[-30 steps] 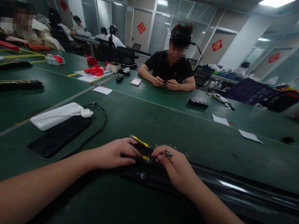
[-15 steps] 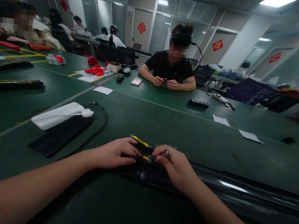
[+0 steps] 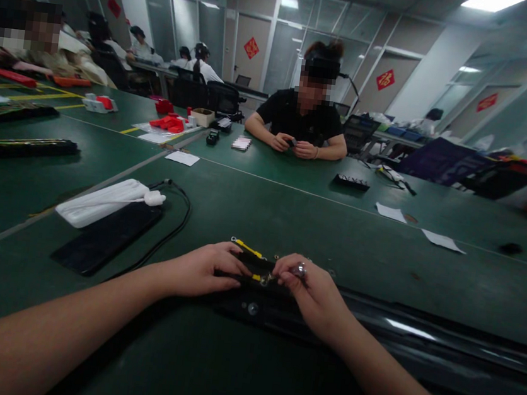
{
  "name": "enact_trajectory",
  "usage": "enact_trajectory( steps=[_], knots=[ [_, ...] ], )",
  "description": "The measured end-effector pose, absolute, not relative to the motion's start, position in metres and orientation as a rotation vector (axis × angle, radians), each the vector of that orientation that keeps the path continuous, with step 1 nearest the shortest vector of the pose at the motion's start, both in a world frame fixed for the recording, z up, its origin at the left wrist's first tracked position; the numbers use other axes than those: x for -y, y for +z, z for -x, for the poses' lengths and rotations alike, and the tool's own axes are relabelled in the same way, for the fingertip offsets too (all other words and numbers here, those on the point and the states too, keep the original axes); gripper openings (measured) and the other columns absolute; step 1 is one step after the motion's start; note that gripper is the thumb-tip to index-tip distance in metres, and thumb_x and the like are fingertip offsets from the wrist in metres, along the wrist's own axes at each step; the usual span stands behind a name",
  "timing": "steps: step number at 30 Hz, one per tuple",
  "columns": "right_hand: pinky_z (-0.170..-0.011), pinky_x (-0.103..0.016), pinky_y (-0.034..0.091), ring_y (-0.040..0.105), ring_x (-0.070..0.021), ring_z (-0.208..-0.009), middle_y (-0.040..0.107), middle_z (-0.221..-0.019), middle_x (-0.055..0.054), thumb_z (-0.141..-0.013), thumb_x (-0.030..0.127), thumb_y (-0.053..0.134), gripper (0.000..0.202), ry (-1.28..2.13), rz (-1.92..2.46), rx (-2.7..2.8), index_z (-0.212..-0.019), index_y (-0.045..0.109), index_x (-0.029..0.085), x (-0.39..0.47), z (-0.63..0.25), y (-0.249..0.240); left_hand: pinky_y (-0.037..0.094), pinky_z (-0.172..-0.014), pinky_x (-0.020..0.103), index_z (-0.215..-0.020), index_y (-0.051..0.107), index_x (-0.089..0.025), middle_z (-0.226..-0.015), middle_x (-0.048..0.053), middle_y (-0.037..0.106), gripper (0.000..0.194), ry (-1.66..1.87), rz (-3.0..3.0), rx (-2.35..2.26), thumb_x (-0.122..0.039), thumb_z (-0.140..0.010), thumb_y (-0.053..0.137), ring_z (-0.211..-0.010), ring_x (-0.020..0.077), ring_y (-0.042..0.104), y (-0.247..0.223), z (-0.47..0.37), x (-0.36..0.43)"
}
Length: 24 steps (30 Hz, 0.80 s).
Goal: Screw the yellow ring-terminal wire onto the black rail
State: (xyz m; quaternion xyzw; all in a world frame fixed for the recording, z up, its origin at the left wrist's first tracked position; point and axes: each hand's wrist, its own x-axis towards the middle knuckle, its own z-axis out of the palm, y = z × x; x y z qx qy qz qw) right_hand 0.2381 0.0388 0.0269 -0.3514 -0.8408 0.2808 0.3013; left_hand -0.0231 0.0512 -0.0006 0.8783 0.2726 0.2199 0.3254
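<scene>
A long, glossy black housing (image 3: pixel 400 330) lies across the table in front of me. My left hand (image 3: pixel 214 269) grips its left end, the thumb on the near side and the fingers over the top. Close to those fingers, a yellow wire (image 3: pixel 248 247) with a metal ring terminal sticks out behind the housing. A second yellow wire end (image 3: pixel 257 277) with a metal terminal shows between my hands. My right hand (image 3: pixel 310 288) pinches beside this terminal, a ring on one finger; whatever is between its fingertips is too small to tell.
To the left lie a white power bank (image 3: pixel 103 203), a dark phone (image 3: pixel 106 240) and a black cable (image 3: pixel 178 229). Across the green table a person (image 3: pixel 301 116) handles a small dark part. Paper slips (image 3: pixel 442 240) and a black tray (image 3: pixel 351 181) lie farther off.
My right hand's fingers have shifted slightly to the right and curled more, showing more of the terminal. My left hand stays in place.
</scene>
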Motion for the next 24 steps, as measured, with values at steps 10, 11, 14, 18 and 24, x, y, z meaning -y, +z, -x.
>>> enact_trajectory(
  steps=[10, 11, 14, 18, 24],
  knots=[
    [-0.075, -0.033, 0.045, 0.058, -0.0182, -0.082, 0.061, -0.09, -0.004, -0.097, 0.019, 0.041, 0.015, 0.797, 0.93, 2.26, -0.094, 0.056, 0.021, -0.0388, -0.239, 0.0261, 0.033, -0.11, 0.041, -0.113, 0.069, -0.023, -0.116, 0.004, 0.069, 0.025, 0.582, -2.297, -0.707, -0.018, -0.089, 0.062, -0.121, 0.0225, 0.051, 0.0013, 0.0218, -0.0509],
    [-0.075, -0.033, 0.045, 0.058, -0.0181, -0.082, 0.061, -0.09, -0.004, -0.097, 0.018, 0.042, 0.014, 0.793, 0.941, 2.26, -0.093, 0.056, 0.021, -0.0387, -0.239, 0.0264, 0.032, -0.11, 0.041, -0.113, 0.069, -0.023, -0.116, 0.004, 0.069, 0.026, 0.581, -2.296, -0.708, -0.018, -0.089, 0.062, -0.121, 0.0225, 0.051, 0.0011, 0.0218, -0.051],
    [-0.073, -0.032, 0.044, 0.058, -0.0177, -0.08, 0.061, -0.089, -0.003, -0.096, 0.017, 0.044, 0.013, 0.777, 0.958, 2.266, -0.092, 0.056, 0.021, -0.0384, -0.2391, 0.0272, 0.032, -0.111, 0.042, -0.114, 0.068, -0.024, -0.116, 0.004, 0.069, 0.027, 0.578, -2.294, -0.713, -0.017, -0.089, 0.062, -0.122, 0.0225, 0.051, 0.0003, 0.0221, -0.0514],
    [-0.072, -0.031, 0.044, 0.058, -0.0176, -0.08, 0.062, -0.089, -0.003, -0.095, 0.018, 0.044, 0.013, 0.744, 0.945, 2.248, -0.091, 0.056, 0.021, -0.0378, -0.2389, 0.027, 0.033, -0.109, 0.041, -0.114, 0.068, -0.024, -0.116, 0.004, 0.069, 0.028, 0.579, -2.293, -0.716, -0.016, -0.088, 0.062, -0.122, 0.0223, 0.05, -0.0007, 0.0227, -0.0515],
    [-0.074, -0.033, 0.045, 0.059, -0.018, -0.082, 0.062, -0.09, -0.004, -0.097, 0.02, 0.042, 0.015, 0.743, 0.912, 2.257, -0.093, 0.056, 0.021, -0.0377, -0.2393, 0.0263, 0.035, -0.108, 0.043, -0.115, 0.068, -0.023, -0.115, 0.005, 0.069, 0.027, 0.581, -2.295, -0.712, -0.019, -0.089, 0.061, -0.123, 0.0239, 0.049, -0.0003, 0.0227, -0.0513]
  ],
)
